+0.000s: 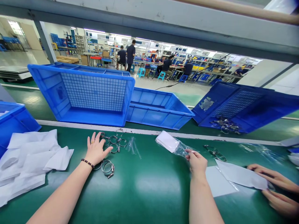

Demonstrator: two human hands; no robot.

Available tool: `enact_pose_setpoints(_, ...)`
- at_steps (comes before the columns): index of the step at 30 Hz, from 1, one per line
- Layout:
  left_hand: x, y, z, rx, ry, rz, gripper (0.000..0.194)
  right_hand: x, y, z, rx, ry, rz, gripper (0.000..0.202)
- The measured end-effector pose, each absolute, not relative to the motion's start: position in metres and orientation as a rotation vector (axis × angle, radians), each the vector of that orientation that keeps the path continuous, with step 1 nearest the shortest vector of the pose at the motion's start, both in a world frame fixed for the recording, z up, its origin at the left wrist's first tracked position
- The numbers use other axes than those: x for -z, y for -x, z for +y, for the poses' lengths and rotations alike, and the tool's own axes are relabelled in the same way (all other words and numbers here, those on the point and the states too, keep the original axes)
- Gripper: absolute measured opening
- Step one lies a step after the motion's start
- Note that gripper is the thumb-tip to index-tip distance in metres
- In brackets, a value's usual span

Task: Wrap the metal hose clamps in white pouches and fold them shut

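Note:
My left hand, its fingers spread, rests over the left edge of a group of metal hose clamps on the green table. A pair of clamps lies just right of its wrist. My right hand pinches the end of a clear plastic bag with a white folded paper in it. Between the hands lie some small clear plastic pieces. White pouches are piled at the left.
Blue crates stand along the table's far edge, and the right one holds clamps. At the right another person's hands hold a white sheet. A metal beam crosses above.

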State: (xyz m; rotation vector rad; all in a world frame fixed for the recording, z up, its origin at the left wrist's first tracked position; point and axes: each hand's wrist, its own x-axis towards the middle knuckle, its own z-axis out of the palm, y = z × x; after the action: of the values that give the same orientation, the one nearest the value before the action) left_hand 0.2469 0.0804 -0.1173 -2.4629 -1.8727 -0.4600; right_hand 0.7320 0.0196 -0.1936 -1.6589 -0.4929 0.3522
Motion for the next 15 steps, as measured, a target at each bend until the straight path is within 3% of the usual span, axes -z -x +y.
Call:
enact_pose_setpoints(11, 0.1211, -0.2526, 0.0804, 0.480, 2.514, -1.843, 0.065, 0.1958, -0.7347, 0.0199, -0.327, 1.670, -0.533, 0.029)
enact_pose_setpoints(15, 0.1137, -0.2466, 0.0807, 0.622, 2.473, -1.861, 0.056, 0.1931, -0.7340, 0.0191, -0.331, 1.662, -0.528, 0.026)
